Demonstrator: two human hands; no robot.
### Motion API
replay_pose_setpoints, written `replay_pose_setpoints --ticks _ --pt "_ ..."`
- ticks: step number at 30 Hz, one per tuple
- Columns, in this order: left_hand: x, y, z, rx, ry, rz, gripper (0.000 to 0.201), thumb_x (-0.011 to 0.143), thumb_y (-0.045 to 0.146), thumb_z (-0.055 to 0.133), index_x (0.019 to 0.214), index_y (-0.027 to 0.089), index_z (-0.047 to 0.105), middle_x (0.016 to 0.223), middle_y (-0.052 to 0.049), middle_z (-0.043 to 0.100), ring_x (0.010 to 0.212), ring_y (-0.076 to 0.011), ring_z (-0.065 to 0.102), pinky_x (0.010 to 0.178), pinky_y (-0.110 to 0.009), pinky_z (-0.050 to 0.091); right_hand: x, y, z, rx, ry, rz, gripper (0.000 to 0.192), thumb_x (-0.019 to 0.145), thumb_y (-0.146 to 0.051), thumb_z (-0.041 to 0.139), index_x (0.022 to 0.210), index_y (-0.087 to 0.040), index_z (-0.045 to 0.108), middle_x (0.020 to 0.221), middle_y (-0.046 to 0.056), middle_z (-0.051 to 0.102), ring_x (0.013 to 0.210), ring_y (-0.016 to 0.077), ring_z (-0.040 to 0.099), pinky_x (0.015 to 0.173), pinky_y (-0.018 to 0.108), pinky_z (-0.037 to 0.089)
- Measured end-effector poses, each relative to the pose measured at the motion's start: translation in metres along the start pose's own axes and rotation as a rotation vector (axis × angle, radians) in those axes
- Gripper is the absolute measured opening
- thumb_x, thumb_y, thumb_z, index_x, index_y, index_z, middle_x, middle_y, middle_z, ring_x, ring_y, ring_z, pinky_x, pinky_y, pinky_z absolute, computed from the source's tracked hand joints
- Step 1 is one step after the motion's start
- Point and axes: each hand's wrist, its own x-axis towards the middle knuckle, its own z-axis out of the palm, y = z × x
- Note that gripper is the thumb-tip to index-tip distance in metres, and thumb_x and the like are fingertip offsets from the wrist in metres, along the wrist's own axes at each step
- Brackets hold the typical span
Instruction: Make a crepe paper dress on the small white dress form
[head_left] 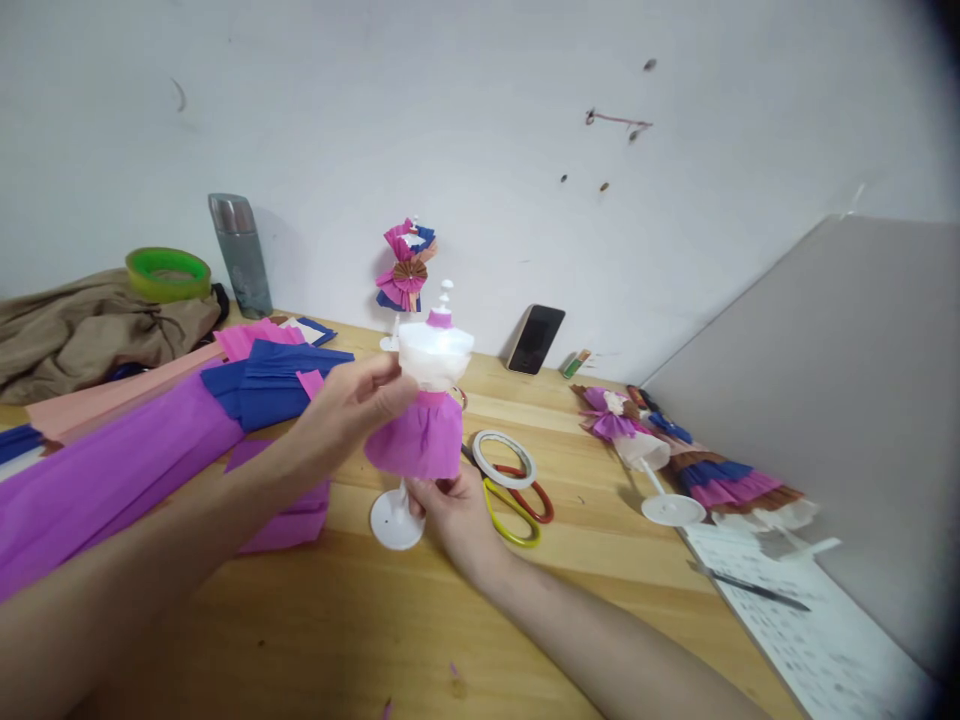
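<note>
A miniature dress form (435, 352) is held up in front of me, slightly tilted, with a white bodice, a purple neck band and a short purple crepe-paper skirt (424, 440). My right hand (459, 520) is closed round its white stand just under the skirt. My left hand (367, 400) is closed on the waist side of the bodice, thumb in front and the other fingers partly hidden behind. Below the skirt shows the round white base (397, 520). Beside my right hand lie scissors (512, 512) with yellow and red handles, under a roll of white tape (504, 459).
Purple crepe paper (142, 460) and blue paper (274, 385) cover the left side. Behind stand a bottle (241, 255), a decorated dress form (409, 270) and a phone (535, 340). At right lie another dress form (673, 509) and a pen (757, 589) on a written sheet.
</note>
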Motion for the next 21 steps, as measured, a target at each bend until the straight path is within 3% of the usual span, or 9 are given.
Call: replay_pose_setpoints --ticks 3,7,15,18,21 --pt "0.007 -0.005 -0.011 -0.092 0.025 -0.041 0.052 0.088 0.060 0.050 0.105 0.015 0.071 0.102 -0.010 0.073 0.099 -0.0266 0.066 0.085 -0.036 0.051 0.007 0.005 -0.005 0.008 0.039 -0.023 0.032 0.070 -0.039 0.068 0.050 -0.020 0.051 0.044 -0.004 0.050 0.043 0.0095 0.044 0.049 0.024 0.037" --pt "0.018 -0.019 -0.024 -0.129 0.081 -0.170 0.058 0.081 0.066 0.058 0.094 0.011 0.071 0.098 -0.015 0.074 0.097 -0.0278 0.069 0.089 -0.040 0.050 0.020 0.014 -0.012 0.013 0.070 -0.036 0.033 0.069 -0.041 0.069 0.049 -0.020 0.053 0.045 -0.003 0.052 0.044 0.0102 0.045 0.049 0.025 0.037" --pt "0.029 -0.038 -0.048 -0.049 0.047 -0.397 0.056 0.071 0.066 0.068 0.084 0.012 0.070 0.090 -0.015 0.076 0.087 -0.0266 0.070 0.084 -0.039 0.052 0.035 0.016 -0.021 0.006 0.095 -0.059 0.032 0.067 -0.040 0.070 0.048 -0.019 0.055 0.044 -0.002 0.053 0.045 0.0105 0.045 0.049 0.024 0.038" --pt "0.027 -0.039 -0.047 -0.004 -0.051 -0.346 0.057 0.066 0.061 0.076 0.097 0.013 0.072 0.107 -0.016 0.074 0.101 -0.0299 0.068 0.091 -0.041 0.051 0.034 0.016 -0.020 -0.004 0.085 -0.056 0.031 0.068 -0.039 0.071 0.049 -0.019 0.057 0.045 -0.001 0.055 0.046 0.0109 0.047 0.050 0.024 0.039" --pt "0.025 -0.037 -0.037 -0.070 -0.215 -0.159 0.076 0.063 0.055 0.081 0.125 0.017 0.063 0.136 -0.016 0.060 0.125 -0.0337 0.056 0.103 -0.042 0.045 0.033 0.016 -0.018 -0.014 0.076 -0.046 0.032 0.068 -0.038 0.070 0.048 -0.019 0.055 0.044 -0.001 0.055 0.044 0.0106 0.046 0.048 0.024 0.038"
